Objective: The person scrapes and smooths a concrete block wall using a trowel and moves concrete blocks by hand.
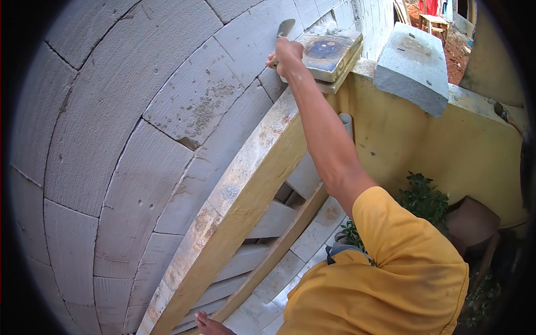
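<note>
My right hand (pixel 288 54), at the end of an outstretched arm, is closed round the handle of a trowel (pixel 286 27). Its metal blade points up, close against a wall of pale grey blocks (pixel 162 84). Just right of that hand is a flat slab (pixel 328 51) with a dark blue stain, at the end of a yellow ledge. My left hand (pixel 211 325) shows only in part at the lower edge, beside the ledge's lower end. Its visible fingers are loosely apart, with nothing seen in them.
A yellow ledge (pixel 245 184) runs diagonally along the block wall. A large grey block (pixel 413 64) rests on the yellow wall (pixel 399 128) at right, and a grey pipe (pixel 346 120) stands nearby. Below are a leafy plant (pixel 422 195), a brown box-like object (pixel 473 220) and floor tiles (pixel 282 273).
</note>
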The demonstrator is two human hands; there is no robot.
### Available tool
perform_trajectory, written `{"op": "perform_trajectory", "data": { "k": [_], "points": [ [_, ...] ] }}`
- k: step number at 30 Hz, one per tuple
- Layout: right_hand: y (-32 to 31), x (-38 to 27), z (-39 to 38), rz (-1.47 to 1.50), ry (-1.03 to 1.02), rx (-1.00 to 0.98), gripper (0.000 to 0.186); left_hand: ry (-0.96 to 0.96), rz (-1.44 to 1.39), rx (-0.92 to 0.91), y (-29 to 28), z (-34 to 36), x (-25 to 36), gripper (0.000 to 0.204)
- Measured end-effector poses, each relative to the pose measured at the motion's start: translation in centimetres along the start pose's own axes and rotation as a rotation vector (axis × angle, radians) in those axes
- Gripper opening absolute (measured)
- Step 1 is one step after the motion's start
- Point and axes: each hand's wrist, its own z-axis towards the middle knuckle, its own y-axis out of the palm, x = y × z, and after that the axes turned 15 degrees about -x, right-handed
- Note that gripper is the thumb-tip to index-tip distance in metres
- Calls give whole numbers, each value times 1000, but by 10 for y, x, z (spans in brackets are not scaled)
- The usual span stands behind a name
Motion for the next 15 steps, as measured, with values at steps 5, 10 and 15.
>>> {"op": "perform_trajectory", "data": {
  "k": [5,10,15],
  "points": [
    [-20,-17,-30,-364,-5,-124,37,184,-361,-74,28,25,26,41],
    [-69,-116,-36,-1233,-247,-417,39,97,-341,-123,23,27,3,43],
    [-74,-187,-29,-2279,-326,-374,37,-7,-356,-142,29,15,-3,45]
  ]
}}
